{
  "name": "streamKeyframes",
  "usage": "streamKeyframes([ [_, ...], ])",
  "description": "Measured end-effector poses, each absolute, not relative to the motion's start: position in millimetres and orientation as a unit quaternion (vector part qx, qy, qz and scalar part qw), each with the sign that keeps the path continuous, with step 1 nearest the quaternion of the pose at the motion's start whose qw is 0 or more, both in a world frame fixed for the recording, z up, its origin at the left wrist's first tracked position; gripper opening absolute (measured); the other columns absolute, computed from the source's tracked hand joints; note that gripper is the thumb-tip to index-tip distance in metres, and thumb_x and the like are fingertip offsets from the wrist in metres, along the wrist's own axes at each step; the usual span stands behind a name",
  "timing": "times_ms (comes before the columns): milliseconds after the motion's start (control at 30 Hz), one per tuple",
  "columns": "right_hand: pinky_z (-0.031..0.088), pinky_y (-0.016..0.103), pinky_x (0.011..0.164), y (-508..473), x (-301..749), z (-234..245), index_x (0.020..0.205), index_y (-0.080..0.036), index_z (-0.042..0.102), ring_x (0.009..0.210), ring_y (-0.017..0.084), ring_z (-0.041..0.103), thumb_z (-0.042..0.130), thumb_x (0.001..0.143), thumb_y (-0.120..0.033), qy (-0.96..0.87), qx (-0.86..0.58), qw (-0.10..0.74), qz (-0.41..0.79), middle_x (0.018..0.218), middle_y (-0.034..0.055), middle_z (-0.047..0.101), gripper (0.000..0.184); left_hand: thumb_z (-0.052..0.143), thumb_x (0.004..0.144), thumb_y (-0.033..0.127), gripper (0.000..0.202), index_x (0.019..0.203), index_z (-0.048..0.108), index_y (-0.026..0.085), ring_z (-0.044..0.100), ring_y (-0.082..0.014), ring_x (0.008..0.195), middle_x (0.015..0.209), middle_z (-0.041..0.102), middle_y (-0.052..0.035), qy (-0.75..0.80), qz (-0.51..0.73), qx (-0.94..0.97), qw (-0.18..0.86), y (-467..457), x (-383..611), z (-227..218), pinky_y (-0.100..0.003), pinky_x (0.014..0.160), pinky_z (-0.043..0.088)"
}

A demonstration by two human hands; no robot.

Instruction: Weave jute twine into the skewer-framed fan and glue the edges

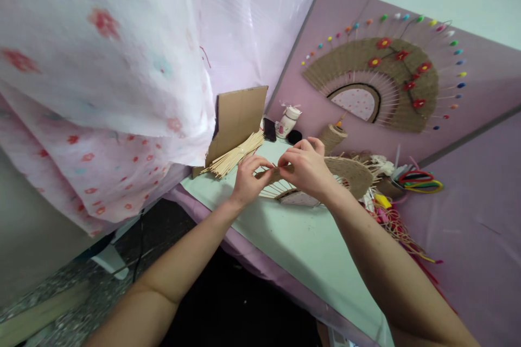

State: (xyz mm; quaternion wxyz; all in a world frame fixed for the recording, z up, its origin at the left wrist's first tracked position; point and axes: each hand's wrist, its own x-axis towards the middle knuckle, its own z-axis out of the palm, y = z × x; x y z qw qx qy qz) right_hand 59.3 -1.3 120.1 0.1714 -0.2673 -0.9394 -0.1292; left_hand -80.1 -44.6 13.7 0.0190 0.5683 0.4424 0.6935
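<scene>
A fan (350,173) of thin sticks, with a brown woven twine or burlap band and a pale half-round centre, is raised at a tilt over the table. My left hand (251,178) pinches the left end of its brown band between thumb and fingers. Close beside it, my right hand (306,165) is closed in a pinch on the same edge, fingertips nearly meeting the left ones. Any fine strand between the fingertips is too small to make out. My right hand and forearm hide the fan's middle.
A bundle of thin sticks (236,156) lies by a cardboard sheet (240,119). Behind are a twine spool (332,138), a white decorated jar (288,122) and a dark phone-like object (269,129). Tangled cords (401,227) lie right. A finished fan (378,81) hangs on the panel.
</scene>
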Motion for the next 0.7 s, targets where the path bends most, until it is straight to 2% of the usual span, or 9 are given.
streamKeyframes([
  [233,0.017,0.05,0.106,-2,59,119,0.068,-0.023,0.068,0.091,0.023,0.053,0.061,0.078,-0.018,-0.939,-0.268,0.171,-0.133,0.074,0.0009,0.073,0.013,0.067,0.085,0.027,0.009,0.078,0.064,0.022,0.064,-0.0194,0.084,0.082,0.071,-0.0013,0.476,0.674,0.565,0.001,-43,-77,6,-0.038,0.084,0.045],
  [433,0.015,0.051,0.107,-4,58,117,0.066,-0.023,0.067,0.093,0.025,0.053,0.062,0.077,-0.019,-0.937,-0.273,0.167,-0.14,0.072,0.0014,0.072,0.013,0.065,0.087,0.031,0.012,0.079,0.062,0.022,0.063,-0.0183,0.083,0.081,0.071,-0.0005,0.473,0.672,0.569,-0.026,-40,-75,4,-0.036,0.083,0.044],
  [567,0.015,0.051,0.107,-6,60,120,0.075,-0.022,0.069,0.096,0.025,0.054,0.061,0.078,-0.018,-0.937,-0.281,0.151,-0.145,0.079,0.0021,0.073,0.009,0.065,0.087,0.033,0.013,0.081,0.062,0.022,0.064,-0.0183,0.082,0.081,0.071,-0.0008,0.474,0.665,0.577,-0.022,-43,-76,3,-0.035,0.08,0.044],
  [700,0.017,0.05,0.107,-7,63,123,0.084,-0.022,0.07,0.097,0.025,0.053,0.061,0.078,-0.018,-0.938,-0.277,0.145,-0.15,0.085,0.0029,0.073,0.011,0.069,0.083,0.032,0.016,0.094,0.063,0.022,0.065,-0.019,0.085,0.086,0.072,-0.0015,0.479,0.655,0.584,-0.018,-46,-77,1,-0.035,0.082,0.044],
])
